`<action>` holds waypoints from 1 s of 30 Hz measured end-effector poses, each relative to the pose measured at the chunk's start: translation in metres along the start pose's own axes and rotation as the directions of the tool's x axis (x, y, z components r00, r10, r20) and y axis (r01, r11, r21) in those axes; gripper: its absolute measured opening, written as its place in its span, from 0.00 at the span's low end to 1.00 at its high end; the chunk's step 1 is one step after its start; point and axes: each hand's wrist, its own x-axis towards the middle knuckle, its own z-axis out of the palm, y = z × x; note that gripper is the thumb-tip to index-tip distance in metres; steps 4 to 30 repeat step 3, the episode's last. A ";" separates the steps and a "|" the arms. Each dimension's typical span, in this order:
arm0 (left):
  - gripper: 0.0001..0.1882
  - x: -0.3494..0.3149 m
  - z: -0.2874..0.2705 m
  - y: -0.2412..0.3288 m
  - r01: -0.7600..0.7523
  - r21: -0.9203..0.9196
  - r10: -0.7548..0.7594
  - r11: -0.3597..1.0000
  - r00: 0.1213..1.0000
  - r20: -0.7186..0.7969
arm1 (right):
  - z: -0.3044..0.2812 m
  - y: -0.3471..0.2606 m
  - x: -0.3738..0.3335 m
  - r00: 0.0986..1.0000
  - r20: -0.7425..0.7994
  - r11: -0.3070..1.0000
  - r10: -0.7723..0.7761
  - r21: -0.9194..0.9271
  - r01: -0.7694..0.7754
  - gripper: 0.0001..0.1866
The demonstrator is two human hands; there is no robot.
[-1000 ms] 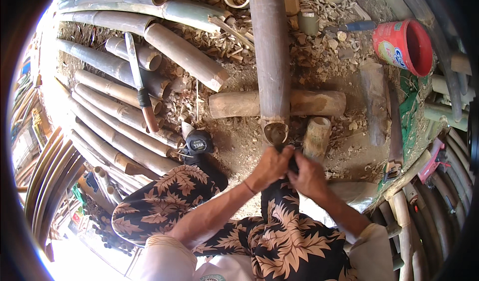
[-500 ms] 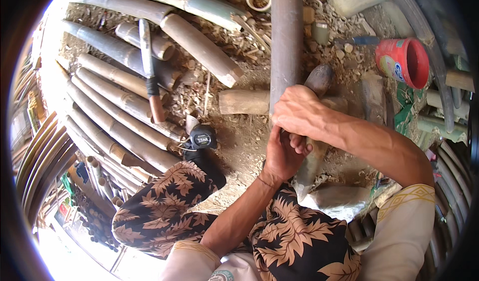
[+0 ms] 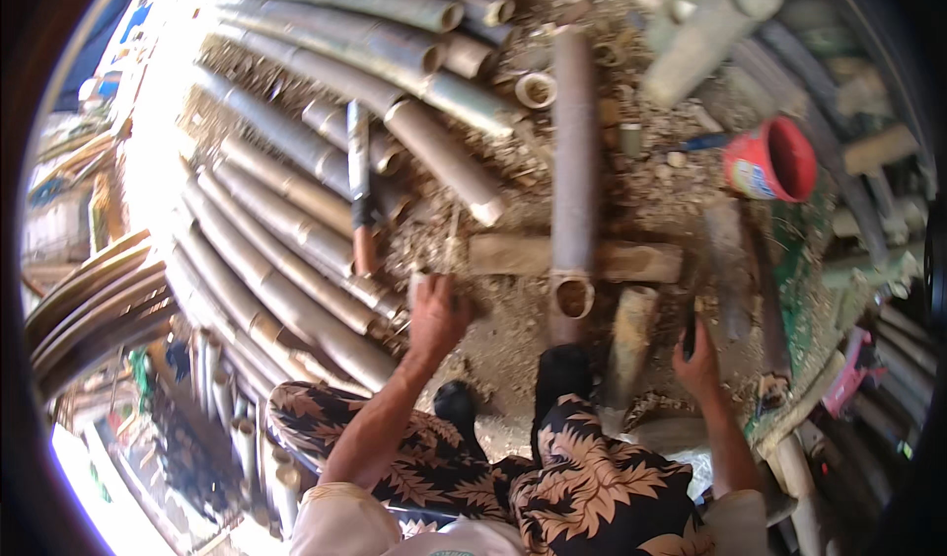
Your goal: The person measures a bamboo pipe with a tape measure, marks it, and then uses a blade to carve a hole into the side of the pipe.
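My left hand point(image 3: 439, 317) reaches down beside a short pale piece point(image 3: 418, 286), its fingers curled over the ground; what they close on is hidden. Off to the right, my right hand point(image 3: 698, 357) grips a dark, narrow object point(image 3: 690, 323) whose kind is unclear. Between the hands lies a thick bamboo pole point(image 3: 575, 151) pointing away from me, its hollow near end propped on a wooden block point(image 3: 641, 262). Neither hand touches the pole. A shorter piece of bamboo point(image 3: 629, 339) lies between the pole and my right hand.
Many bamboo poles point(image 3: 286, 230) spread across the left, with a long-bladed tool point(image 3: 359, 181) with a dark-wrapped handle lying over them. A red bucket point(image 3: 742, 166) lies tipped at the right. Shavings cover the ground around a cut bamboo ring point(image 3: 536, 89). My feet point(image 3: 562, 367) are close to the pole's end.
My hands have parted from the near end of the pole. The left went left to where the tape measure lay, which no longer shows; the right went right. The head view has shifted.
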 end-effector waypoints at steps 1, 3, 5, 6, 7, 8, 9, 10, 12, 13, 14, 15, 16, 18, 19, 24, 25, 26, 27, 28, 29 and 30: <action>0.21 0.013 0.002 0.006 -0.048 0.005 0.048 0.999 0.999 -0.015 | 0.003 0.039 -0.019 0.999 0.018 0.983 0.036 -0.179 -0.032 0.34; 0.28 0.033 0.009 0.022 -0.162 0.009 0.162 0.987 0.986 -0.037 | 0.018 0.084 -0.052 0.995 -0.095 0.920 0.003 -0.389 -0.040 0.36; 0.28 0.033 0.009 0.022 -0.162 0.009 0.162 0.987 0.986 -0.037 | 0.018 0.084 -0.052 0.995 -0.095 0.920 0.003 -0.389 -0.040 0.36; 0.28 0.033 0.009 0.022 -0.162 0.009 0.162 0.987 0.986 -0.037 | 0.018 0.084 -0.052 0.995 -0.095 0.920 0.003 -0.389 -0.040 0.36; 0.28 0.033 0.009 0.022 -0.162 0.009 0.162 0.987 0.986 -0.037 | 0.018 0.084 -0.052 0.995 -0.095 0.920 0.003 -0.389 -0.040 0.36; 0.28 0.033 0.009 0.022 -0.162 0.009 0.162 0.987 0.986 -0.037 | 0.018 0.084 -0.052 0.995 -0.095 0.920 0.003 -0.389 -0.040 0.36; 0.28 0.033 0.009 0.022 -0.162 0.009 0.162 0.987 0.986 -0.037 | 0.018 0.084 -0.052 0.995 -0.095 0.920 0.003 -0.389 -0.040 0.36; 0.28 0.033 0.009 0.022 -0.162 0.009 0.162 0.987 0.986 -0.037 | 0.018 0.084 -0.052 0.995 -0.095 0.920 0.003 -0.389 -0.040 0.36; 0.28 0.033 0.009 0.022 -0.162 0.009 0.162 0.987 0.986 -0.037 | 0.018 0.084 -0.052 0.995 -0.095 0.920 0.003 -0.389 -0.040 0.36; 0.28 0.033 0.009 0.022 -0.162 0.009 0.162 0.987 0.986 -0.037 | 0.018 0.084 -0.052 0.995 -0.095 0.920 0.003 -0.389 -0.040 0.36; 0.28 0.033 0.009 0.022 -0.162 0.009 0.162 0.987 0.986 -0.037 | 0.018 0.084 -0.052 0.995 -0.095 0.920 0.003 -0.389 -0.040 0.36; 0.28 0.033 0.009 0.022 -0.162 0.009 0.162 0.987 0.986 -0.037 | 0.018 0.084 -0.052 0.995 -0.095 0.920 0.003 -0.389 -0.040 0.36; 0.28 0.033 0.009 0.022 -0.162 0.009 0.162 0.987 0.986 -0.037 | 0.018 0.084 -0.052 0.995 -0.095 0.920 0.003 -0.389 -0.040 0.36; 0.28 0.033 0.009 0.022 -0.162 0.009 0.162 0.987 0.986 -0.037 | 0.018 0.084 -0.052 0.995 -0.095 0.920 0.003 -0.389 -0.040 0.36; 0.28 0.033 0.009 0.022 -0.162 0.009 0.162 0.987 0.986 -0.037 | 0.018 0.084 -0.052 0.995 -0.095 0.920 0.003 -0.389 -0.040 0.36; 0.28 0.033 0.009 0.022 -0.162 0.009 0.162 0.987 0.986 -0.037 | 0.018 0.084 -0.052 0.995 -0.095 0.920 0.003 -0.389 -0.040 0.36; 0.28 0.033 0.009 0.022 -0.162 0.009 0.162 0.987 0.986 -0.037 | 0.018 0.084 -0.052 0.995 -0.095 0.920 0.003 -0.389 -0.040 0.36; 0.28 0.033 0.009 0.022 -0.162 0.009 0.162 0.987 0.986 -0.037 | 0.018 0.084 -0.052 0.995 -0.095 0.920 0.003 -0.389 -0.040 0.36; 0.28 0.033 0.009 0.022 -0.162 0.009 0.162 0.987 0.986 -0.037 | 0.018 0.084 -0.052 0.995 -0.095 0.920 0.003 -0.389 -0.040 0.36; 0.28 0.033 0.009 0.022 -0.162 0.009 0.162 0.987 0.986 -0.037 | 0.018 0.084 -0.052 0.995 -0.095 0.920 0.003 -0.389 -0.040 0.36; 0.28 0.033 0.009 0.022 -0.162 0.009 0.162 0.987 0.986 -0.037 | 0.018 0.084 -0.052 0.995 -0.095 0.920 0.003 -0.389 -0.040 0.36; 0.28 0.033 0.009 0.022 -0.162 0.009 0.162 0.987 0.986 -0.037 | 0.018 0.084 -0.052 0.995 -0.095 0.920 0.003 -0.389 -0.040 0.36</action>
